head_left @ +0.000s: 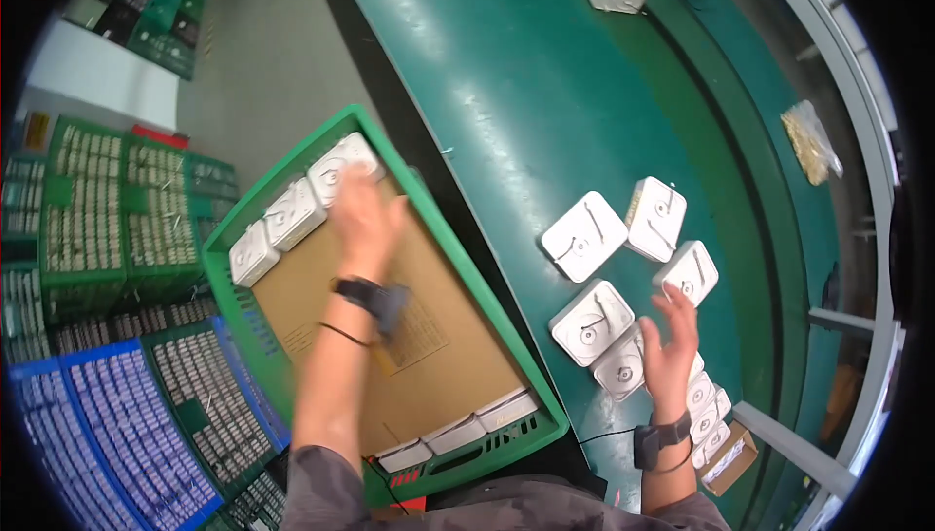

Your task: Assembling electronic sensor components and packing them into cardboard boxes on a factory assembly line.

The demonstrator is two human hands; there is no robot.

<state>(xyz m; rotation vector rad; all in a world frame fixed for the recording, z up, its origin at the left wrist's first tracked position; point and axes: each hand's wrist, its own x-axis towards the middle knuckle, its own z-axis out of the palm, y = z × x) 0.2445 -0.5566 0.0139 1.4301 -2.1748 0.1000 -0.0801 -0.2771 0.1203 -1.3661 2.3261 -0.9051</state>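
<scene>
My left hand [362,224] reaches into a green plastic crate [458,268], its fingertips at a white box-shaped device [343,163] in the crate's far corner. The thumb stands apart from the fingers, which are slightly blurred. Beside that device, two more white devices [292,214] [254,256] line the crate's left end. Over the green workbench, my right hand [670,341] hangs with thumb and fingers apart, holding nothing. Close to its fingertips is a rounded white device [690,273] with a dark cable on its face; another white device [620,365] lies partly behind the hand.
Brown cardboard [419,336] covers the crate's floor, with several white pieces along its near end. More white devices [584,236] lie on the workbench [506,93]. A plastic bag [810,141] and a small carton [729,460] sit at right. Filled crates [127,414] stand at left.
</scene>
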